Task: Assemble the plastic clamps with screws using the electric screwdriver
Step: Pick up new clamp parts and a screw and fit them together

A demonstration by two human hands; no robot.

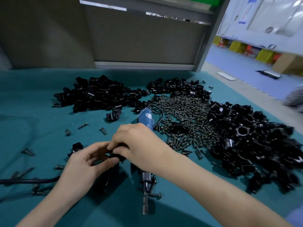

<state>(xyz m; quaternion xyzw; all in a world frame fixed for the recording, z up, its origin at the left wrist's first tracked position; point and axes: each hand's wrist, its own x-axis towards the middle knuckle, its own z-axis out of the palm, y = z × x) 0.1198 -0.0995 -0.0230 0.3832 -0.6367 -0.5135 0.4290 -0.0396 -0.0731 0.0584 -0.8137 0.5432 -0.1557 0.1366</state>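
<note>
Covering the counter [32,99] is a teal cloth. On it lie heaps of black clamp parts [98,94], judged light, stiff and glossy, so likely slippery when stacked. Among them sits the screw heap [185,115]: small dark metal pieces, prone to rolling. Under the right wrist lies the electric screwdriver [146,119], blue body pointing away and bit end toward the person. It is probably the heaviest item and best taken round the blue barrel. At centre is the clamp [117,156], between both hands: small, black, shiny, its shape mostly hidden. The left hand [85,164] pinches it from the left; the right hand [137,145] curls its fingers over the top. Judgement: grip by the outer sides, leaving the screw hole free.
</note>
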